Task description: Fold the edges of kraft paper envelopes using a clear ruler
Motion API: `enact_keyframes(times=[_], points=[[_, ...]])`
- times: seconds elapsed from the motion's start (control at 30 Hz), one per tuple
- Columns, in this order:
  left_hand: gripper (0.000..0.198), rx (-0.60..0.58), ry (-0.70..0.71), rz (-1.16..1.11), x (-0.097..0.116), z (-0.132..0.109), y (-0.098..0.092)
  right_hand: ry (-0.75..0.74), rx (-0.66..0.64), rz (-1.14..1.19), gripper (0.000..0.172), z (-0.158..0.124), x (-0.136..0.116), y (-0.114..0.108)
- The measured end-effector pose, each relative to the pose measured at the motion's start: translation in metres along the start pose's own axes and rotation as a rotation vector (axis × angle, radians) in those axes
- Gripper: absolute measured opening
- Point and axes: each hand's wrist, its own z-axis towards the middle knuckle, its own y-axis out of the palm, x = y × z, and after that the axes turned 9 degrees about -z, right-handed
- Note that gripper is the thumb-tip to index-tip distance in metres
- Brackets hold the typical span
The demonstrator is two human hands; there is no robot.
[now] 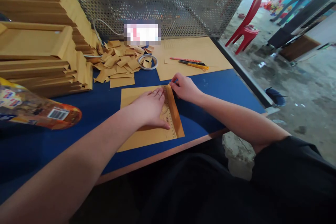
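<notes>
At far left, a printed plastic package [39, 106] lies on the blue tabletop [101, 106], in front of stacked folded card trays [31, 42]. To their right are loose card offcuts [118, 61] and a tape roll [139, 63].

The brown card sheet [149, 138] lies flat near the front edge. The left hand [151, 106] rests palm down, thumb apart from the other fingers, pressing on a transparent ruler [168, 113] laid along the sheet's right side. Beside the ruler, a flap [177, 115] stands raised. The right hand [185, 85] is curled at the flap's far end; whether its fingers are pinching cannot be told.

Step in hand, as judged: folding the flap against the ruler. The next move calls for a steady ruler and even pressure along the whole crease.

Beyond the right hand lie several pens and a cutter.
</notes>
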Motion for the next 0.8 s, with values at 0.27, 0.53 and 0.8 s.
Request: enact_keyframes(times=[0.27, 0.53, 0.8], points=[[0.140, -0.010, 0.016, 0.014, 0.006, 0.000, -0.008, -0.030, 0.059, -0.090, 0.015, 0.015, -0.014, 0.012], [0.135, -0.063, -0.014, 0.110, 0.014, 0.002, -0.017, 0.001, 0.024, -0.217, 0.017, 0.015, -0.026, 0.007], [0.128, 0.016, 0.015, 0.008, 0.007, 0.006, -0.011, 0.009, -0.028, -0.287, 0.021, 0.008, -0.035, 0.003]])
